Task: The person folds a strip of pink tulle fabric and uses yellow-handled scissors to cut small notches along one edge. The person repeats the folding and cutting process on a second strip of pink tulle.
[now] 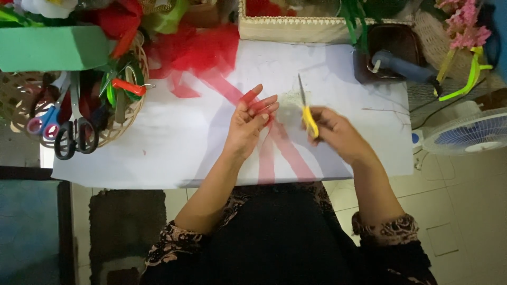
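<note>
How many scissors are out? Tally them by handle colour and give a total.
Yellow scissors, in right hand: 1
Black scissors, in basket: 1
Pink-and-blue scissors, in basket: 1
Total: 3

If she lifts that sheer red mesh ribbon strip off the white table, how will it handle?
Probably floppy: the sheer red mesh ribbon strip drapes limply under the left hand. Likely very light, since the white table shows through it. It may snag on the yellow-handled scissors in the right hand.
</note>
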